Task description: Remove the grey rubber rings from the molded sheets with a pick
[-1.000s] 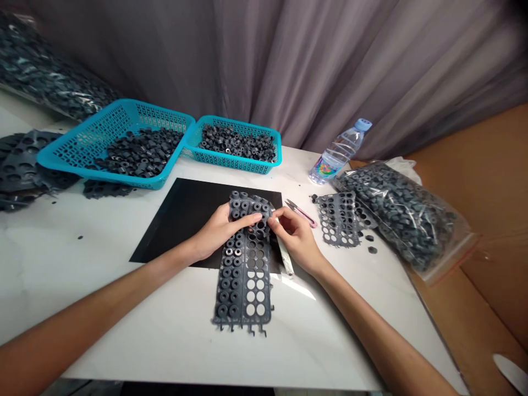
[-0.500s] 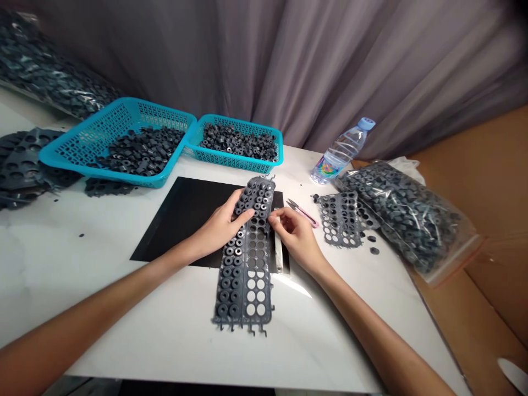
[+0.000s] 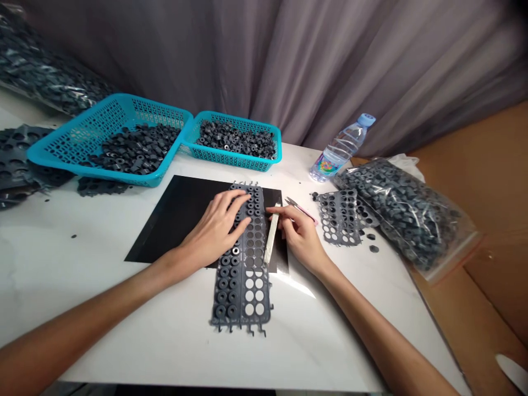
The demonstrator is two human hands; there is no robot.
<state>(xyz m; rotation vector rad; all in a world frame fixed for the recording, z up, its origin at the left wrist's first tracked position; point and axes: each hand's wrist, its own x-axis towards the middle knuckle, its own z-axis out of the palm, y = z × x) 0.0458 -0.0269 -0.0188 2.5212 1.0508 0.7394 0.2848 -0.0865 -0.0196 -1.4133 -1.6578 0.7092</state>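
Note:
A dark grey rubber sheet (image 3: 249,324) with rows of round holes lies lengthwise in front of me. Ring-shaped rubber pieces fill its left rows and far end; several holes in its right half are empty. My left hand (image 3: 214,223) rests on the sheet with its fingers spread. Beside the sheet's right edge is a pale stick-like tool (image 3: 271,236), tilted. My right hand (image 3: 297,226) has its index finger across the tool's upper part, with the other fingers curled and the thumb partly hidden. Thread snips (image 3: 303,210) with pink handles lie just beyond.
Two blue baskets (image 3: 160,175) of rubber pieces stand at the back left. A black mat (image 3: 165,220) lies under the sheet. To the right are a water bottle (image 3: 340,148), another holed sheet (image 3: 340,217) and a filled plastic bag (image 3: 408,214).
My left hand has gone from gripping the sheet's edge to lying spread on it. The sheet's far end has come down and left. The pale tool has shifted left and tilted under my right hand.

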